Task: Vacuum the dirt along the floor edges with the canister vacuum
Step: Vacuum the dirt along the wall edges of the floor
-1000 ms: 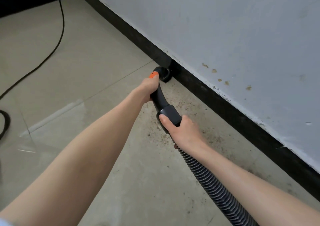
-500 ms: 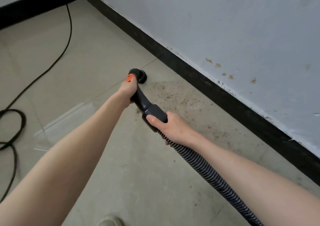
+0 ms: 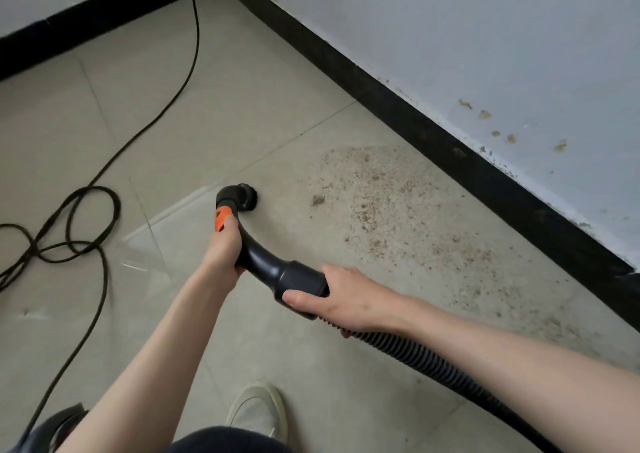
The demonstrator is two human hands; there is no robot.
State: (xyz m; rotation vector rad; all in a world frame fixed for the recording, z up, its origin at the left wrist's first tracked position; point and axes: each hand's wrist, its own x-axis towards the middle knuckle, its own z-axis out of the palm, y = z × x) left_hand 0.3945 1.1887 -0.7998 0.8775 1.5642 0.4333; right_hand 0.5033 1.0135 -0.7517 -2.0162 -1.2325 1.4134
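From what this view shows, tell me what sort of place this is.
Probably a bare indoor room, perhaps unfurnished or newly finished. Beige floor tiles meet a black baseboard under a stained, painted wall, with gritty dirt along the edge and a power cord on the floor.

Bare room: tiled floor (image 3: 242, 116), painted wall (image 3: 450, 29), black skirting (image 3: 398, 102).
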